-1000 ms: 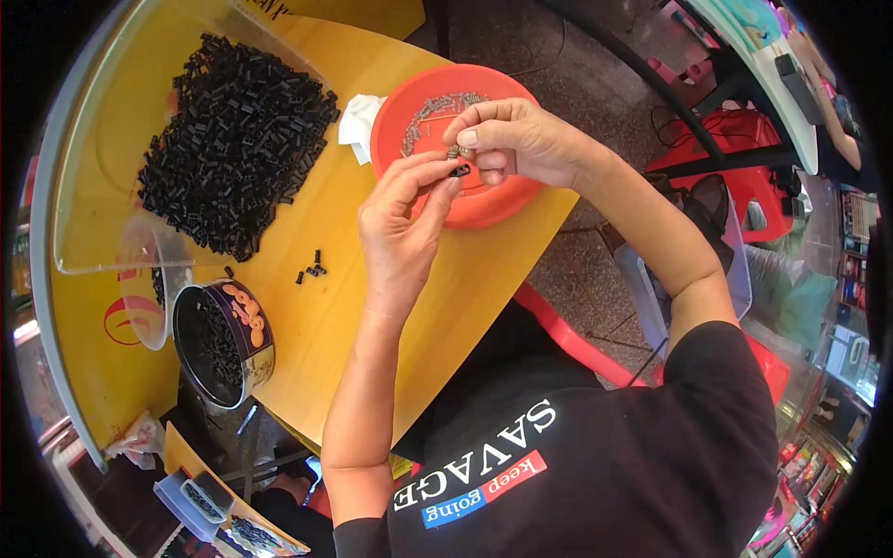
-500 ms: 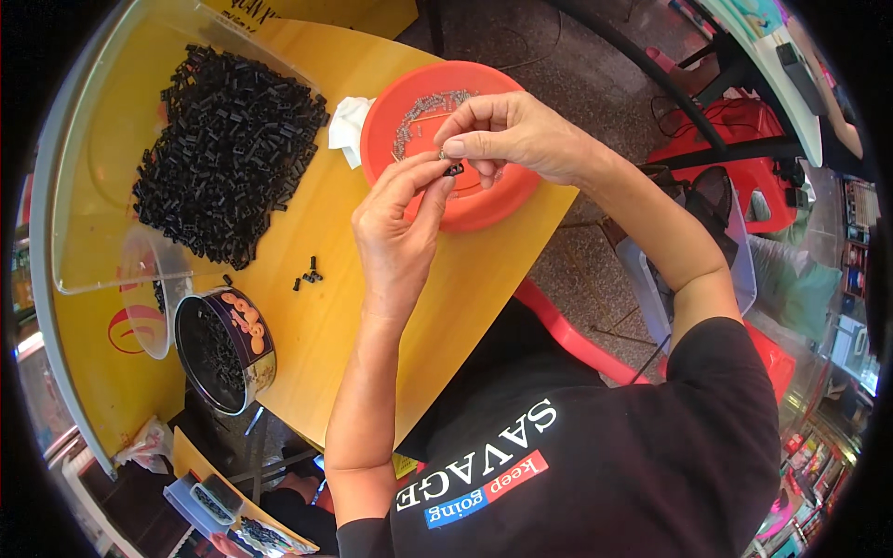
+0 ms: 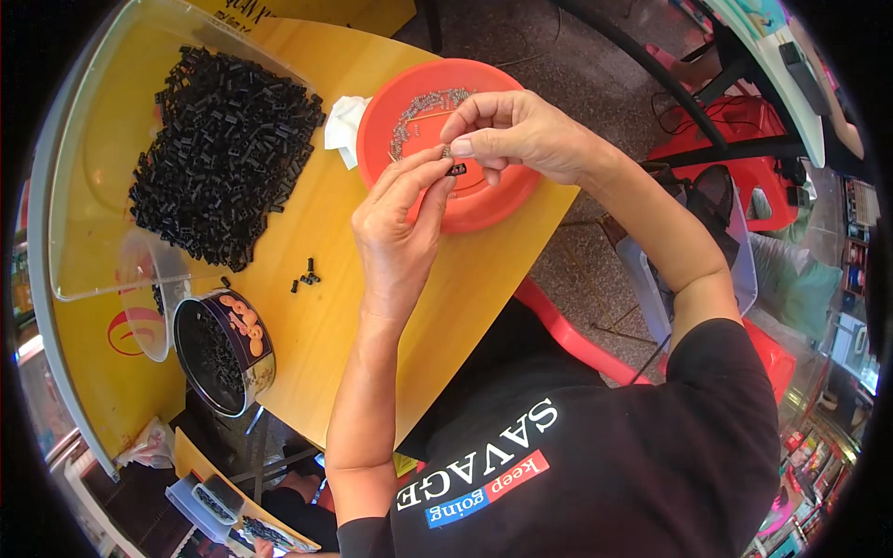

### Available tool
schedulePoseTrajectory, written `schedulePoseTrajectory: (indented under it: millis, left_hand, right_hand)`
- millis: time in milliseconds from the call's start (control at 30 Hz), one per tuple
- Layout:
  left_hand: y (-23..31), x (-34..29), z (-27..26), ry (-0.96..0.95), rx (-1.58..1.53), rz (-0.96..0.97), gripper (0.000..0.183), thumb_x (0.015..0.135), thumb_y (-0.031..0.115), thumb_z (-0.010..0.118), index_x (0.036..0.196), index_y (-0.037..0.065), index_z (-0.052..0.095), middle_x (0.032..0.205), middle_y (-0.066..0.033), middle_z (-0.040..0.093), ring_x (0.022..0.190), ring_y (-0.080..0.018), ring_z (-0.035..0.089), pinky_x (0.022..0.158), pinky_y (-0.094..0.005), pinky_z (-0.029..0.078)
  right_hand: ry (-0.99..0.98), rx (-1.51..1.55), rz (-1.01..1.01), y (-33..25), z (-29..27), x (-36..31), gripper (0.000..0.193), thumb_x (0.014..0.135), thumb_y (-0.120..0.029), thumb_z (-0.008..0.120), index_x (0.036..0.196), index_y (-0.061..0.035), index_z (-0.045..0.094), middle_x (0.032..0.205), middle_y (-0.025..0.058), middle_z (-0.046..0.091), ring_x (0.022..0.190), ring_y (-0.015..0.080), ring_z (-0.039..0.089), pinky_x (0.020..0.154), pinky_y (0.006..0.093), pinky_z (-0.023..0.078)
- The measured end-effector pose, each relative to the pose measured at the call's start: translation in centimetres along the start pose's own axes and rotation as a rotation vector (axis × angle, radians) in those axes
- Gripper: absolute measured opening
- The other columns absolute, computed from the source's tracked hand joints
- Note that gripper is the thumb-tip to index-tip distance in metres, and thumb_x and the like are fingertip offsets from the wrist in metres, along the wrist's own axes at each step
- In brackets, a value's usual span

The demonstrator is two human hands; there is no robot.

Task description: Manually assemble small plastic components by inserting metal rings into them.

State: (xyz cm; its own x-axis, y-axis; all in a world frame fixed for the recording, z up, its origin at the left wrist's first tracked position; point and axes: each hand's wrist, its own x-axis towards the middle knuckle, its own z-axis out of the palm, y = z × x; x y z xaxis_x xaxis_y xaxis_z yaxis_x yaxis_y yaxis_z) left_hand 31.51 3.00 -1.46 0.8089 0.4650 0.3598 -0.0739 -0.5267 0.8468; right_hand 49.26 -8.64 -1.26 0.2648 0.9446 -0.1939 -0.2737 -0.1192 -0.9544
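Between thumb and fingers, my left hand [image 3: 400,205] pinches a small black plastic part [image 3: 456,170] over the near side of a red plastic basin [image 3: 381,112]. My right hand [image 3: 521,135] meets it there, thumb and forefinger closed on a tiny metallic piece at the part's upper end; the piece is too small to make out fully. Inside the basin, many tiny silvery metal pieces [image 3: 414,113] lie in an arc along the far left, with a thin wooden stick [image 3: 428,116] among them.
A large heap of black plastic parts [image 3: 223,158] fills a clear tray at the left. Nearer stands a round tin [image 3: 223,353] of black parts beside a clear plastic tub [image 3: 147,298]. Several loose parts [image 3: 305,276] and a white tissue [image 3: 346,128] lie on the wooden table [image 3: 372,363].
Both hands stay nearly in place over the basin. The black part has turned slightly and shows more between the fingers.
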Motion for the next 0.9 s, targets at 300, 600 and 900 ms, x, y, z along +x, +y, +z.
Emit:
schedulePoseTrajectory:
  millis: [300,600,900]
  left_hand:
    - [-0.6,-0.4,-0.2,0.031,-0.138,-0.133,0.018,0.087,-0.005,0.070,0.105,-0.002,0.072,0.107,-0.0130,0.072,0.096,-0.0179,0.070,0.086,-0.0292,0.055]
    - [-0.7,-1.0,-0.6,0.004,-0.541,-0.392,0.016,0.092,-0.004,0.069,0.107,-0.005,0.072,0.111,-0.0105,0.070,0.100,-0.0131,0.066,0.089,-0.0258,0.054]
    - [-0.3,-0.9,-0.7,0.017,-0.054,-0.122,0.016,0.088,-0.005,0.070,0.104,-0.003,0.072,0.104,-0.0129,0.072,0.092,-0.0174,0.070,0.081,-0.0282,0.057]
  right_hand:
    - [0.040,-0.331,-0.028,-0.4,0.2,0.1,0.022,0.092,-0.017,0.073,0.108,-0.0030,0.070,0.095,-0.0012,0.066,0.076,0.0027,0.058,0.062,0.0177,0.046]
    - [0.015,-0.431,-0.398,0.9,0.5,0.2,0.012,0.093,-0.011,0.071,0.103,-0.0036,0.072,0.091,-0.0023,0.063,0.076,0.0027,0.053,0.062,0.0193,0.042]
    - [0.097,-0.361,-0.252,0.9,0.7,0.0,0.012,0.098,-0.009,0.063,0.106,0.0005,0.063,0.087,0.0001,0.063,0.070,0.0028,0.057,0.059,0.0201,0.049]
